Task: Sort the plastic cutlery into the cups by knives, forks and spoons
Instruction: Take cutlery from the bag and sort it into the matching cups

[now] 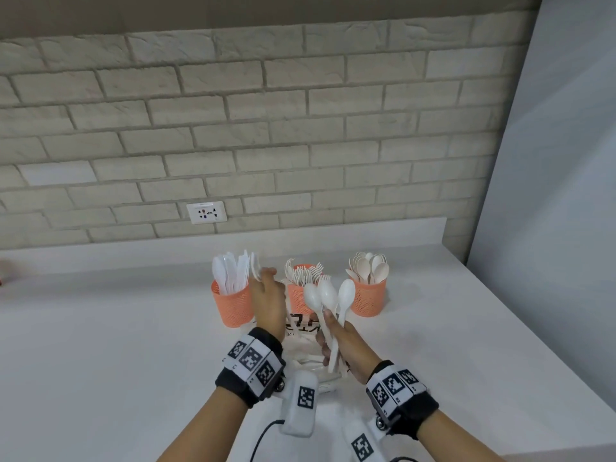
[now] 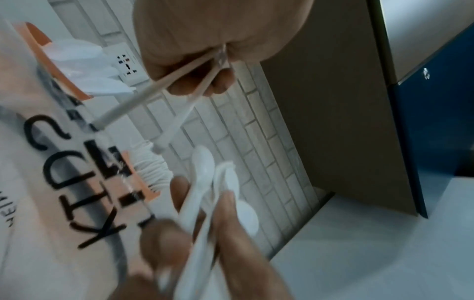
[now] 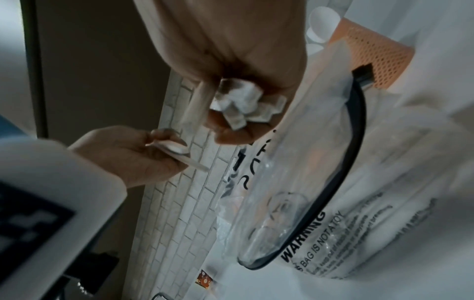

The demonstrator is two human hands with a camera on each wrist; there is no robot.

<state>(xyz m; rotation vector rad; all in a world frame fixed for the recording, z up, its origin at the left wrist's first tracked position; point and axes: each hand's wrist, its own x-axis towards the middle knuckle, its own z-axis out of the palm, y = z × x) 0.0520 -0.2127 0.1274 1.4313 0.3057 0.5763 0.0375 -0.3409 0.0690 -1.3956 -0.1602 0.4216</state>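
White plastic spoons (image 1: 328,300) gripped by handles in right hand (image 1: 346,345), bowls up, long axes near upright. Spoon cup (image 1: 368,296) lies beyond and right, nearest that hand. Left hand (image 1: 266,301) pinches cutlery beside knife cup (image 1: 232,303).

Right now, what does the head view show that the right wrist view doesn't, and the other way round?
Head only: all three orange cups, knives in the left cup, forks in the middle, spoons in the right; the right hand's spoon bowls.

Right wrist only: the bag's warning print and the handle ends bunched in the right hand.

Both: the left hand gripping cutlery, the bag, the brick wall.
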